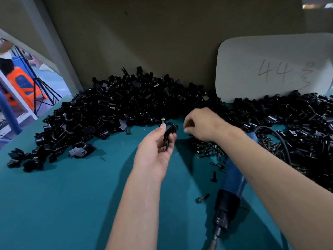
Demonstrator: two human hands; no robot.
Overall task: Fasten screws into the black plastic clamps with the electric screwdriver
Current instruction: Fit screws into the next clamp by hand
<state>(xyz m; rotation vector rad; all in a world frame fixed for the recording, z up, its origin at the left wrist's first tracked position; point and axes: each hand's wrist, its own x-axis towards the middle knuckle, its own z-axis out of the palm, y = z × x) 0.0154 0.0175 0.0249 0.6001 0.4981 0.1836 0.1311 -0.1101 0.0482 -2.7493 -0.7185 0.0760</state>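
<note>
Clamp in hand: a black plastic clamp (169, 134), curved at the top with flat legs below, held above the surface just in front of the big heap of clamps (115, 107).
Screw: a small screw (163, 120) stands at the clamp's upper end, seemingly seated but not driven.
Handling: likely light and stiff, smooth enough to twist under torque; best pinched by the flat legs, leaving the screw end free.
Left hand (155, 150): grasping the clamp, thumb and fingers curled round its legs.
Right hand (203, 125): fingers curled down over the loose screws (212, 154); whether it pinches one I cannot tell.
Electric screwdriver (228, 195): blue and black, lying untouched on the surface under the right forearm, bit toward the viewer.
Surface (63, 195): teal mat.
Behind: a second heap (297, 123) and a white card marked 44 (273, 69).
</note>
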